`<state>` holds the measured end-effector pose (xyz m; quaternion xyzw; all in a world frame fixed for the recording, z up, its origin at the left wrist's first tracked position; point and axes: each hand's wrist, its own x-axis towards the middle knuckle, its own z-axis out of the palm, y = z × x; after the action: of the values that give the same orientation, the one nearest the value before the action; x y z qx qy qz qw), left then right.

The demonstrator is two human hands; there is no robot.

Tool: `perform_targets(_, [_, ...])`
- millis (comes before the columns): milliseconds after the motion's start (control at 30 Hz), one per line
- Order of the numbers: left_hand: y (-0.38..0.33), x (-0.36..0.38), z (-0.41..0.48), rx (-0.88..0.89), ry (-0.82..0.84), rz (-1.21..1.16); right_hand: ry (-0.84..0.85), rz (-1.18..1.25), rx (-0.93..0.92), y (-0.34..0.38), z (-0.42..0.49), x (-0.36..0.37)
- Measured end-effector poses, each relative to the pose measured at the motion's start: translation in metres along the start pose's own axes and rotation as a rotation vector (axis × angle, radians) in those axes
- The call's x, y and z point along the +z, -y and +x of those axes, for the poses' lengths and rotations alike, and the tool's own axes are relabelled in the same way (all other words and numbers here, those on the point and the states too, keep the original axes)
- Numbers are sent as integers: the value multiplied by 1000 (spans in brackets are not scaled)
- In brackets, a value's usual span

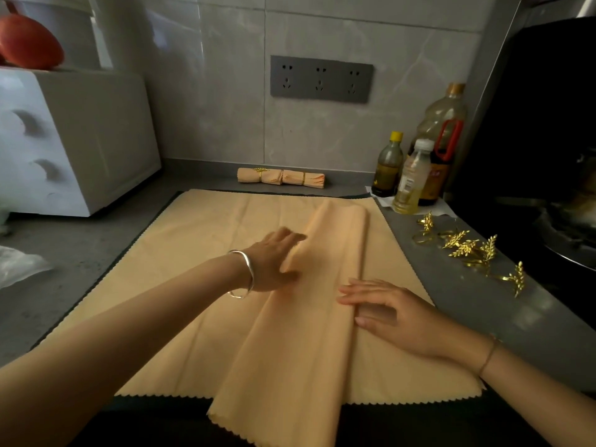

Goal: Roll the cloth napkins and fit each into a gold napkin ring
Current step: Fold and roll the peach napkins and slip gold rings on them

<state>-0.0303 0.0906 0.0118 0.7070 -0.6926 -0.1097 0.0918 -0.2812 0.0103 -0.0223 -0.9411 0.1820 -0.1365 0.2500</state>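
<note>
A peach cloth napkin (200, 269) lies spread on the grey counter, its right part folded over into a long band (309, 350) that runs from the far edge to the near one. My left hand (274, 259) lies flat on the band's left edge, fingers straight. Lower on the right side of the band rests my right hand (387, 312), also flat with fingers extended. Several gold leaf-shaped napkin rings (467, 250) lie loose on the counter to the right. Two rolled napkins in gold rings (280, 178) sit by the back wall.
A white appliance (74, 140) stands at the left with a red object (29, 41) on top. Bottles of oil and sauce (416, 162) cluster at the back right. A dark stove area (548, 188) borders the right side. Clear plastic (16, 266) lies at the far left.
</note>
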Motion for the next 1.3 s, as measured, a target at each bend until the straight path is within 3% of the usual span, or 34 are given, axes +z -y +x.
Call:
perform_targets(133, [-25,25,22,209,82,-121,44,-4,-33,11,-3,1])
perform_targets(467, [-20,44,46,150,208,-75,77,-9,-207,28,-3,13])
perform_targets(600, [-21,12,36,-8,311,-679,4,344,-71,32,13,0])
perform_targets(700, [-3,-5,29,-183,200,-962,-136,564,12,40,38,-20])
perform_targets(800, [21,-5,28,-295,-73,-827,-265,772,150,38,69,-43])
perform_targets(833, [25,-6,28,-303,-83,-887,-308,818,201,32,81,-51])
perform_targets(967, [27,-8,32,-424,68,-904,-492,972,455,-2,122,-65])
perform_targets(1133, [16,-11,43,-469,53,-589,-395,845,864,-31,132,-49])
perform_targets(1300, [11,-9,56,-514,70,-408,-391,800,894,-37,131,-47])
